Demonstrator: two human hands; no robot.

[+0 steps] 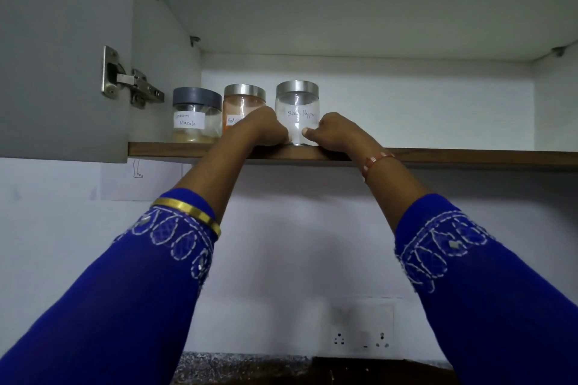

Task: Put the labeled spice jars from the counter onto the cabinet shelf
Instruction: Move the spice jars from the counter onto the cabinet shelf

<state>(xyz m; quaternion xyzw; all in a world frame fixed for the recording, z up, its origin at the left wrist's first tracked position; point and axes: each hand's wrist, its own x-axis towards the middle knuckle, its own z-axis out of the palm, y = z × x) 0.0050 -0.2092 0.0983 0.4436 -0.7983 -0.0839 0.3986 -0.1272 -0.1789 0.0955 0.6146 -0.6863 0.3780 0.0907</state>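
both hands are up at the black pepper jar [297, 112], which stands on the cabinet shelf [453, 157] near its front edge. left hand [266, 128] and right hand [333, 131] curl around its lower sides, thumbs in front, gripping it. to finish this well i'd slide it back a bit off the edge, keep the label facing out, then let go gently so it stays upright. just left of it sits the red chilli jar [244, 105], orange powder, steel lid, and further left the garam masala jar [197, 117] with a grey plastic lid. all round, clear, smooth-walled, paper labels. the shelf is a flat board with a brown edge.
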